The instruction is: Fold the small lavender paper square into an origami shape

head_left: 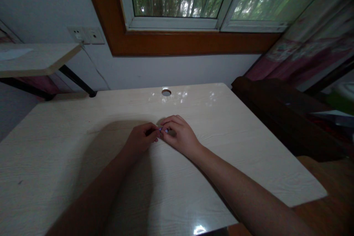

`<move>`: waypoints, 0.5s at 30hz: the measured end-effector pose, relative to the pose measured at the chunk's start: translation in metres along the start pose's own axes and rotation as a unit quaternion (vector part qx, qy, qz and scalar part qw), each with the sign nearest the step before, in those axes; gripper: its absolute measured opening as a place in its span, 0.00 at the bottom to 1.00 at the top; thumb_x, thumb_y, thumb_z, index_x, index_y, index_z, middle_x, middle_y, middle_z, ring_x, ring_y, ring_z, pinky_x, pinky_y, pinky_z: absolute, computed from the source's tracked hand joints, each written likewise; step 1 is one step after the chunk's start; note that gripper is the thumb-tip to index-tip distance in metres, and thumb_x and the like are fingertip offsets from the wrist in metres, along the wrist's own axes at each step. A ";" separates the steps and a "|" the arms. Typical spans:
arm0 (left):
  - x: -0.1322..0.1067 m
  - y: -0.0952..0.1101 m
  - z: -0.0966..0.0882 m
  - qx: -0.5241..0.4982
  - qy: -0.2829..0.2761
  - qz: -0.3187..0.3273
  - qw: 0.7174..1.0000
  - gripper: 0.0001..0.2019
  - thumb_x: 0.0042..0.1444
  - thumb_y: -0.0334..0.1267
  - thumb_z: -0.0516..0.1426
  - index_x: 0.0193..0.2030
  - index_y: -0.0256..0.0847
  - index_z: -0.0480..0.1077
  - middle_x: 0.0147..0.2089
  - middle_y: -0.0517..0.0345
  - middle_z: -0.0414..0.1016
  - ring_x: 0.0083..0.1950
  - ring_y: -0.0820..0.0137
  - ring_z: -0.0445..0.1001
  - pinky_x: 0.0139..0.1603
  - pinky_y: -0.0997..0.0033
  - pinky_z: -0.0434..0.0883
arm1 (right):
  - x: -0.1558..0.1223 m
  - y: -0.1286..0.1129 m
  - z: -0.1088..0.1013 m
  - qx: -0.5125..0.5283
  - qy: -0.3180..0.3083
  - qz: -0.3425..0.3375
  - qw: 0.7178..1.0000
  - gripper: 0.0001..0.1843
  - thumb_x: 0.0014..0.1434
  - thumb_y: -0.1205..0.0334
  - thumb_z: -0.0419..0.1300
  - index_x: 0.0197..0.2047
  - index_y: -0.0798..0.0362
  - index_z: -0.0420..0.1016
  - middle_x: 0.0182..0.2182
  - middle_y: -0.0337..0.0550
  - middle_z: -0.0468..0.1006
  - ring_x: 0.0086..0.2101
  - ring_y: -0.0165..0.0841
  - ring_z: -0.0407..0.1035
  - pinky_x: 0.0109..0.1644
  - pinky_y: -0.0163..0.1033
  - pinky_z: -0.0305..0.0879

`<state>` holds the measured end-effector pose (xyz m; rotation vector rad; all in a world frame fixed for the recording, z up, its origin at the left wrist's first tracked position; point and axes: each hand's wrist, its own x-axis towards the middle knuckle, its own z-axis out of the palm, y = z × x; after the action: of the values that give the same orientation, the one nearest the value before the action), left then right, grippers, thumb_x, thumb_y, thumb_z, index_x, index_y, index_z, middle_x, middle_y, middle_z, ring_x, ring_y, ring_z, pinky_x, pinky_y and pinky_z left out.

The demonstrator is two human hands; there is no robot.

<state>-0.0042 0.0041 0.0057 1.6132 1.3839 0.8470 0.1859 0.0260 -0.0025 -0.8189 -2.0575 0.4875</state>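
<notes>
Head: purplish object (166, 131) in hands (140, 138) (182, 134)

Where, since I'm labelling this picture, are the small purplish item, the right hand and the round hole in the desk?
Small purplish item (166, 131): head view, on its exposed part.
Right hand (183, 135): head view, on the back of it.
Round hole (166, 92): head view, middle of the opening.

left hand (141, 138) | right hand (181, 134) | both pinch small purplish item (166, 131) | over pale desk (235, 129)
</notes>
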 end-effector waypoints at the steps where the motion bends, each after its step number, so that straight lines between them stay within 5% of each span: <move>1: 0.000 0.000 0.000 0.001 0.000 0.002 1.000 0.08 0.54 0.41 0.58 0.31 0.40 0.76 0.25 0.60 0.75 0.28 0.69 0.72 0.32 0.72 0.66 | 0.000 0.000 0.000 0.001 0.000 -0.001 1.000 0.04 0.57 0.66 0.66 0.34 0.49 0.74 0.41 0.45 0.79 0.43 0.38 0.71 0.49 0.46 0.67; 15: 0.000 -0.002 0.003 -0.072 0.021 0.002 0.997 0.11 0.54 0.39 0.59 0.44 0.40 0.74 0.30 0.60 0.77 0.30 0.70 0.74 0.32 0.72 0.71 | 0.000 -0.001 -0.003 0.013 -0.014 -0.020 1.000 0.04 0.58 0.68 0.63 0.37 0.49 0.75 0.43 0.45 0.79 0.43 0.38 0.71 0.49 0.47 0.68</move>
<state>-0.0024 0.0041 0.0023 1.4954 1.3181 0.9663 0.1877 0.0256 -0.0001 -0.7591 -2.0841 0.5056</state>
